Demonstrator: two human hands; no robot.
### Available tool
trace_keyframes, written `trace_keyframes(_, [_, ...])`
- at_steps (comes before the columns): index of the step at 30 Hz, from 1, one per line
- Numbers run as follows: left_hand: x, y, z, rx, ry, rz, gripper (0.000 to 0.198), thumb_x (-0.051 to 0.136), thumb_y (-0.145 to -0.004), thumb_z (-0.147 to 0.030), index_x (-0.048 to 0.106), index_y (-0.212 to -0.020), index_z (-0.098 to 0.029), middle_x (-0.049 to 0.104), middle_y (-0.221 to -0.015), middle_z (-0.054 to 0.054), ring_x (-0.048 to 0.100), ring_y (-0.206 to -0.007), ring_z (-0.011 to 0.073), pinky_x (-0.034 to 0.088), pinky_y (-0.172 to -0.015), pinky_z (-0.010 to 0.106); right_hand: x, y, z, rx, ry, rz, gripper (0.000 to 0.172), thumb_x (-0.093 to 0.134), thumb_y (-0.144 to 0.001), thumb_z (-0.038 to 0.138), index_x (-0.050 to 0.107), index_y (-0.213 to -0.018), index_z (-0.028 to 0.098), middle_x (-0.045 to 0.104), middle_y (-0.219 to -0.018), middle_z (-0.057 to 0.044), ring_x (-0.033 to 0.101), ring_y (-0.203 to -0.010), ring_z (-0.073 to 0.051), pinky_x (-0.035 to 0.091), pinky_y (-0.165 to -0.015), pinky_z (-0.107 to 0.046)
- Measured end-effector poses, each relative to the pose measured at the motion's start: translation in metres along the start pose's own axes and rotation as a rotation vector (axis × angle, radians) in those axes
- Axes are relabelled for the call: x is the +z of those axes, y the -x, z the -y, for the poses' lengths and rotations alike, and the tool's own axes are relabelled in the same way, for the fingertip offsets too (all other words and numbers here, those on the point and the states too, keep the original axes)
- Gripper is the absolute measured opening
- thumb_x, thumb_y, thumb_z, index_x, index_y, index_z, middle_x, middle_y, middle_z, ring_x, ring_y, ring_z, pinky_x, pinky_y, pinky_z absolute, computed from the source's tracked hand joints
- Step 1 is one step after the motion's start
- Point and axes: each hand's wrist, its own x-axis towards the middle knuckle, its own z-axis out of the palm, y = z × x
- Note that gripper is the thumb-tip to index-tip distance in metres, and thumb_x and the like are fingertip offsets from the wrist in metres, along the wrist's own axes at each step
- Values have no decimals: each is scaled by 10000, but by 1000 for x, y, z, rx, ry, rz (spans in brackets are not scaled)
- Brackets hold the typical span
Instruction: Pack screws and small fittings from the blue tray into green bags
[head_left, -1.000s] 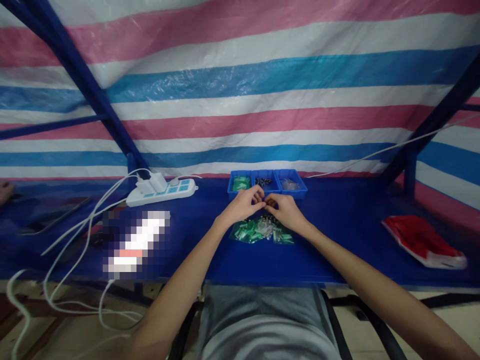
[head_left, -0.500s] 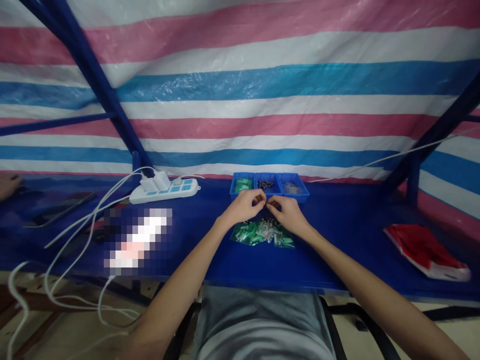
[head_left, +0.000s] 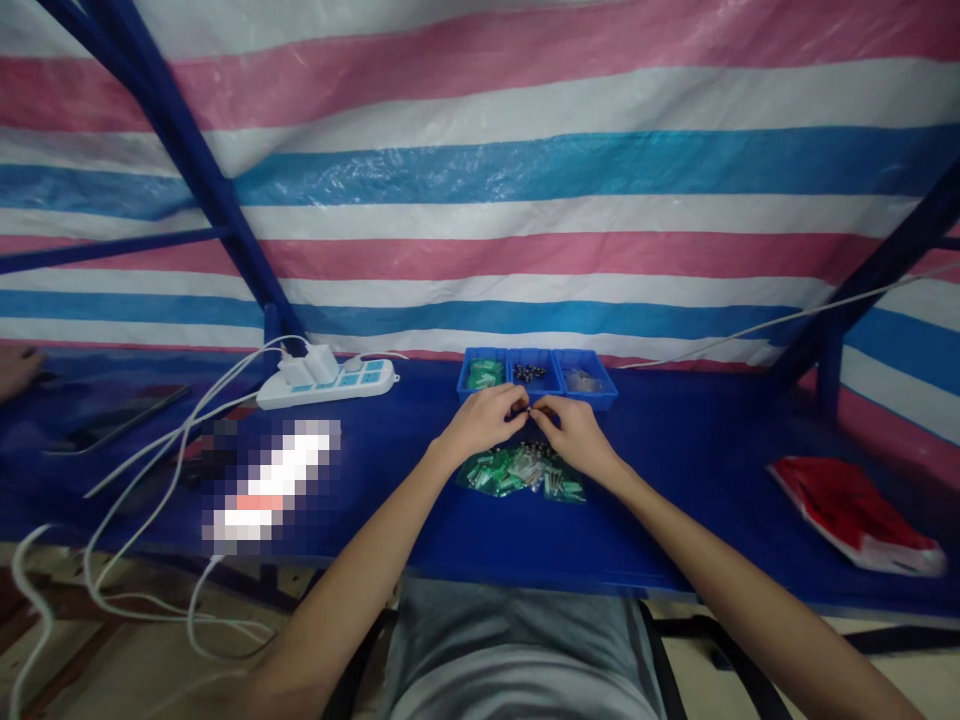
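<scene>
My left hand (head_left: pixel 491 415) and my right hand (head_left: pixel 574 430) meet fingertip to fingertip over the blue table. Both are closed in a pinch around something too small to name. Just below them lies a pile of small green and clear packets (head_left: pixel 517 470), with dark and metallic little parts at its upper edge. Behind the hands stands a blue three-compartment tray (head_left: pixel 613 385). Its left compartment holds green packets (head_left: pixel 486 374), the middle one small dark and metallic parts (head_left: pixel 529 373), and the right one clear or pale pieces (head_left: pixel 582 380).
A white power strip (head_left: pixel 330 385) with plugs and cables stands left of the tray. Nearer is a bright pixelated object (head_left: pixel 274 480). A red and white package (head_left: pixel 855 515) lies at the right. Another person's hand (head_left: pixel 19 370) shows at the left edge, near a dark flat device (head_left: pixel 120 420).
My hands stay together in the same pinch, with only slight finger movement. The whole view has shifted a little.
</scene>
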Motion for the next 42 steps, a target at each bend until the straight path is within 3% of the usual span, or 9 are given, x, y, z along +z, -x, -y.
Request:
trace_keyframes(6, [2, 0, 0, 1, -31, 0, 110, 518, -940, -255, 594, -974, -182, 630, -891, 36, 598, -795, 171, 438, -682, 277, 1, -1, -2, 23, -26, -23, 175, 533, -936, 242, 703, -911, 209, 738, -839, -55, 672, -774, -222, 454, -724, -304])
trace_keyframes(13, [4, 0, 0, 10, -22, 4, 81, 527, -940, -230, 587, -969, -185, 625, -883, 25, 594, -778, 160, 431, -667, 266, 3, -4, -9, 121, -220, -36, 138, 595, -871, 298, 697, -873, 206, 735, -844, -48, 672, -798, -219, 491, -755, -324])
trace_keyframes(19, [4, 0, 1, 9, 22, -29, 79, 538, -953, -241, 594, -968, -188, 622, -913, 23, 592, -801, 155, 445, -702, 268, 8, -5, -17, 318, -535, 12, 245, 668, -794, 428, 674, -844, 189, 662, -761, -39, 599, -700, -190, 438, -535, -261])
trace_keyframes(24, [5, -1, 1, 30, 61, -48, 101, 516, -961, -213, 605, -1000, -188, 631, -966, 38, 606, -832, 160, 459, -724, 274, 10, -5, -14, 380, -680, 12, 289, 731, -731, 453, 658, -810, 184, 606, -690, -15, 555, -657, -167, 408, -497, -239])
trace_keyframes(29, [6, -1, 1, 45, 73, -51, 107, 583, -919, -206, 602, -1023, -191, 629, -978, 23, 604, -765, 138, 471, -704, 270, 8, -5, -11, 405, -706, 7, 317, 756, -705, 464, 662, -796, 176, 600, -682, -11, 541, -643, -153, 403, -495, -237])
trace_keyframes(35, [6, -1, 0, 42, 74, -62, 113, 579, -940, -239, 608, -1040, -195, 636, -993, 30, 617, -816, 155, 475, -707, 272, 6, -4, -10, 407, -753, 20, 311, 718, -749, 484, 658, -809, 184, 627, -739, -28, 581, -713, -169, 409, -495, -227])
trace_keyframes(42, [8, -1, 1, 27, 65, -76, 186, 543, -978, -292, 635, -1103, -190, 661, -988, 44, 632, -845, 168, 487, -735, 285, 9, -5, -19, 280, -521, -22, 228, 632, -820, 412, 650, -881, 193, 666, -782, -37, 611, -722, -194, 441, -541, -263])
